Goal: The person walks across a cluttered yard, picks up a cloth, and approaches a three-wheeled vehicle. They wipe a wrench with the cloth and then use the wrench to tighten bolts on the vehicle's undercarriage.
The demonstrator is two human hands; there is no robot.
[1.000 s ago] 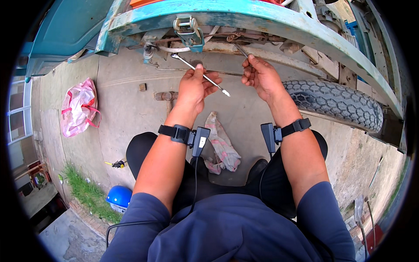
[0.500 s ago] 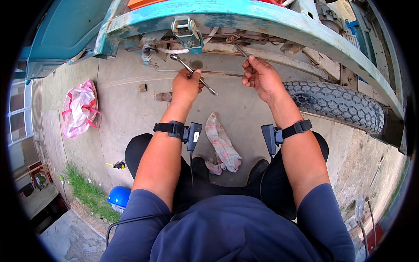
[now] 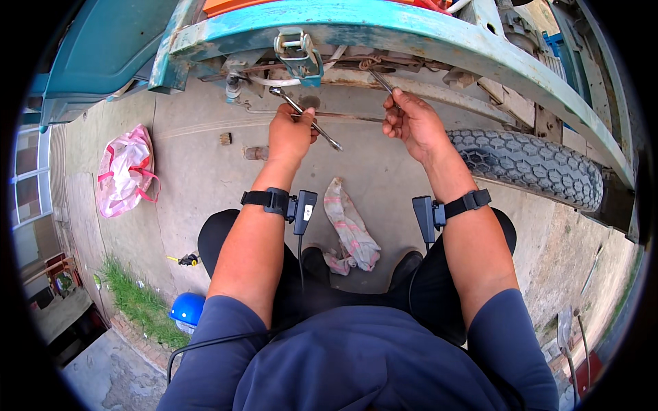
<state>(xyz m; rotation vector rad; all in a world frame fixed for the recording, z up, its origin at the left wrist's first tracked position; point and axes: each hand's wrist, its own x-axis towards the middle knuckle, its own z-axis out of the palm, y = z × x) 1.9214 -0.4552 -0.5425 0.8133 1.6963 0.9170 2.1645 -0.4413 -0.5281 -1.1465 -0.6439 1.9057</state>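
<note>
In front of me, below a worn turquoise metal frame, both my hands hold slim metal tools. My left hand is closed around the middle of a shiny wrench, whose ends stick out on both sides of the fist. Thumb and fingers of my right hand pinch a thin metal rod. The rod's far end reaches a twisted rusty wire under the frame; I cannot tell whether it is hooked in. A metal bracket hangs from the frame above the wrench.
A treaded tyre lies right of my right forearm. Between my feet is a crumpled rag. A pink and white bag, a small brown block and a blue helmet are on the left. Cables run from my wrist straps.
The frame and bracket sit very slightly further right and lower in view. Both hands keep their holds on the wrench and the rod, nearly still.
</note>
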